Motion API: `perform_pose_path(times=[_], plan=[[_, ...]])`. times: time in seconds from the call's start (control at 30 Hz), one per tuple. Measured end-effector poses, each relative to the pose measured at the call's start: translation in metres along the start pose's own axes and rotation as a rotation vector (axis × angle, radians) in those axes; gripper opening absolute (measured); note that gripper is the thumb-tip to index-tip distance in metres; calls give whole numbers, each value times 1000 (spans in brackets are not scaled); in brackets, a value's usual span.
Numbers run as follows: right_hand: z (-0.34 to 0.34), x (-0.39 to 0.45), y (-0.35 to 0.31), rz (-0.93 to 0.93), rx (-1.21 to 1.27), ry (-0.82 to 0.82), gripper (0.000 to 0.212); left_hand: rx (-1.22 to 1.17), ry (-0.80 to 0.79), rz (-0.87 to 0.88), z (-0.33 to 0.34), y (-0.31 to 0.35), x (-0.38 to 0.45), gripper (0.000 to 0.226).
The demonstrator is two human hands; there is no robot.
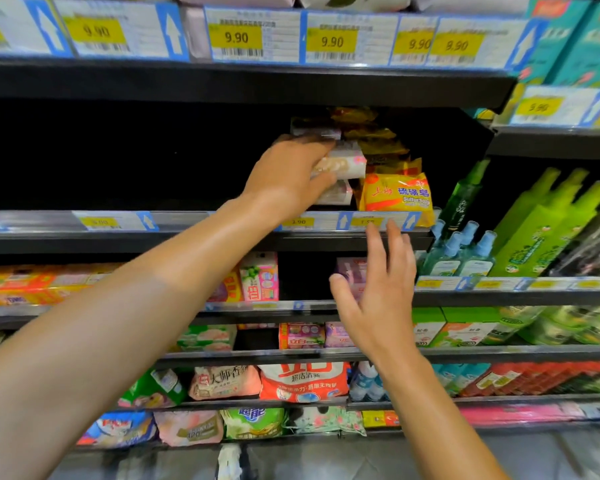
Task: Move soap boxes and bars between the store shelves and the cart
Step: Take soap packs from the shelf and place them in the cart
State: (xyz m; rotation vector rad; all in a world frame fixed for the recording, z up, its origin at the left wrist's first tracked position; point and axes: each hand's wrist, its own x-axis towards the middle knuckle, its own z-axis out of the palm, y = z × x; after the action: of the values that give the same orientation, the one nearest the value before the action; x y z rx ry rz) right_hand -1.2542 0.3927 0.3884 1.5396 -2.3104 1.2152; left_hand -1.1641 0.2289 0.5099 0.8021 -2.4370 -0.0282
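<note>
Soap bar in pale pink wrapper (343,164), gripped by left hand (288,178), could topple yellow sulfur-soap packs (399,195) at three o'clock; right hand (378,299) hovers released.

Left hand (288,178) reaches forward, fingers curled in a grip; right hand (378,292) hovers lower, fingers spread.

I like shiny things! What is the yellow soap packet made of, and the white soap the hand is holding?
The yellow soap packet looks like thin glossy plastic film: it crinkles and glints. The white soap bar in the left hand seems wrapped in smooth paper or film; blur leaves that open.
</note>
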Motion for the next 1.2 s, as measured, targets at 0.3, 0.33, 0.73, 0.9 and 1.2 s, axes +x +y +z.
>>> perform_pose_path(times=[0.3, 0.33, 0.73, 0.9, 1.2], plan=[[6, -3, 8, 21, -24, -72, 82, 60, -158, -55, 17, -13, 14, 55], [6, -2, 8, 23, -22, -74, 83, 64, -163, -62, 18, -14, 15, 56], [6, -2, 7, 34, 17, -81, 82, -3, -207, -107, 15, -18, 15, 65], [8, -4, 4, 40, 3, -69, 82, -41, -106, -123, 2, -12, -2, 52], [31, -35, -28, -95, 31, -176, 80, -77, 86, -168, -11, -11, -135, 63]])
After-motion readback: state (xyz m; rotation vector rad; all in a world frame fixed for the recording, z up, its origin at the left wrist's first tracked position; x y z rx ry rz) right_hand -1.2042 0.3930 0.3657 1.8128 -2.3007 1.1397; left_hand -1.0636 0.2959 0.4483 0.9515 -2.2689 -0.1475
